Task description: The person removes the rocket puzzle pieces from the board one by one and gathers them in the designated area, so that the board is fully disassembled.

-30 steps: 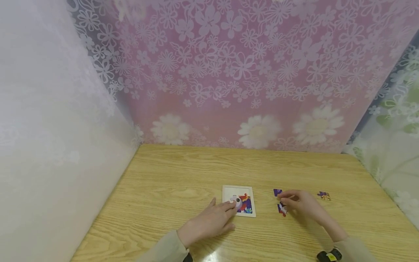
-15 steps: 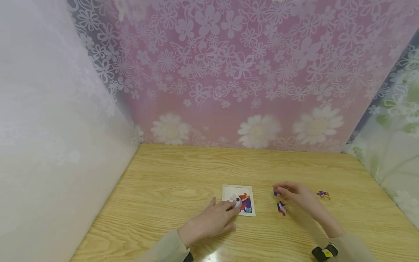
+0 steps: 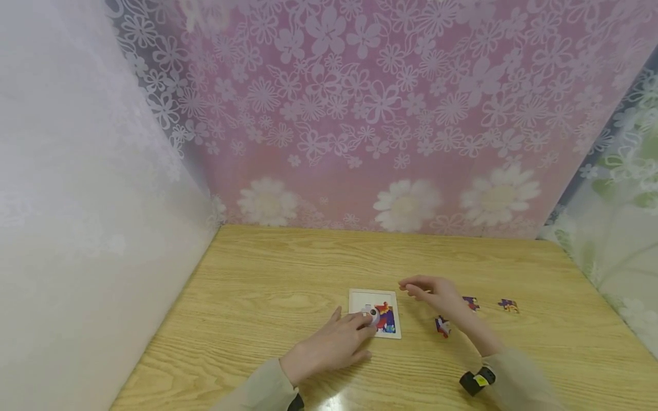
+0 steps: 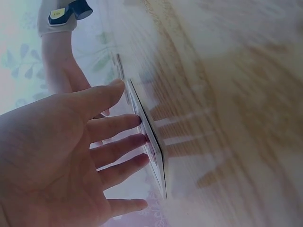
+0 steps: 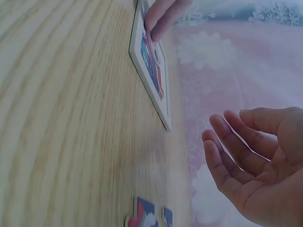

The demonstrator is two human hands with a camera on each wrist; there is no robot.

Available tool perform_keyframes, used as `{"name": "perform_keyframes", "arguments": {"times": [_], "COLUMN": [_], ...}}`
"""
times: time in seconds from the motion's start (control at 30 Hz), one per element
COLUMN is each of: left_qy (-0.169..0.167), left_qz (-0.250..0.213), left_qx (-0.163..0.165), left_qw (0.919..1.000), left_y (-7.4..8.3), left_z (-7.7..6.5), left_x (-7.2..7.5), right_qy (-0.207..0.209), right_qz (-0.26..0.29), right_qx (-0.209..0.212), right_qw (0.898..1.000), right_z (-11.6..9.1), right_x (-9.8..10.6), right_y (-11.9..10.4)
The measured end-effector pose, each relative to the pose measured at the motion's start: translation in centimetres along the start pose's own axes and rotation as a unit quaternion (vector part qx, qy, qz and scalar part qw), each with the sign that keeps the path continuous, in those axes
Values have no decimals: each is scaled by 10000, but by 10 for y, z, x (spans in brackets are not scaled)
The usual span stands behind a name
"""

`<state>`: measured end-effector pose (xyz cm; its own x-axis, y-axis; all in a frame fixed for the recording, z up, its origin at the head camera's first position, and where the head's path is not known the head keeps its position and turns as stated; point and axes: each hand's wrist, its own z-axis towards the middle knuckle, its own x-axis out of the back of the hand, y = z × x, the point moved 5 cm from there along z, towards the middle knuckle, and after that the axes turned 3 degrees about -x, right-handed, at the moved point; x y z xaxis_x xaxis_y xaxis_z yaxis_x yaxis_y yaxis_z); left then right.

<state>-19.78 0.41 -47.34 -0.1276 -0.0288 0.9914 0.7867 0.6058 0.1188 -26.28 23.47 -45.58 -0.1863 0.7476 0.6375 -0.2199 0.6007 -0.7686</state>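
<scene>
My left hand (image 3: 331,342) lies with spread fingers on a small white-framed jigsaw puzzle board (image 3: 397,305), fingertips on the pieces placed in it. The inset picture (image 3: 388,319) shows red, purple and a round black eye; the upper left of the board is bare. In the left wrist view, the fingers (image 4: 120,150) stretch straight to the board's edge. Up and right of the board hovers my right hand (image 3: 437,294), its fingers loosely bent. The right wrist view shows nothing between its thumb and fingers. A jigsaw piece (image 3: 442,326) lies below this hand.
More loose jigsaw pieces lie right of my right hand: a purple-red piece (image 3: 470,303) and an orange-purple piece (image 3: 508,305). A flowered pink cloth (image 3: 329,125) hangs behind the wooden table (image 3: 288,257), with pale cloth (image 3: 103,228) along the left side.
My right hand has moved left and away from me, from over the loose pieces toward the board's upper right. A piece it covered now shows. My left hand has stayed nearly still.
</scene>
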Motion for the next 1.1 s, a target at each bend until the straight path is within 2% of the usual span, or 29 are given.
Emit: {"name": "perform_keyframes", "arguments": {"times": [0.2,0.5,0.77,1.1], "left_qy": [41,-248,-303,-393], "left_qz": [89,38,14,-46], "left_qx": [-15,-106,-87,-36], "left_qw": [10000,9996,9995,9992], "left_y": [1,8,7,7], "left_z": [1,-3,-4,-4], "left_x": [2,3,1,-1], "right_qy": [-143,-383,-690,-763], "right_qz": [-354,-543,-784,-784], "right_qx": [133,446,342,133], "right_qw": [9992,9968,9939,9939], "right_z": [17,32,34,35], "right_x": [-15,-39,-52,-59], "right_y": [-8,-16,-19,-17]}}
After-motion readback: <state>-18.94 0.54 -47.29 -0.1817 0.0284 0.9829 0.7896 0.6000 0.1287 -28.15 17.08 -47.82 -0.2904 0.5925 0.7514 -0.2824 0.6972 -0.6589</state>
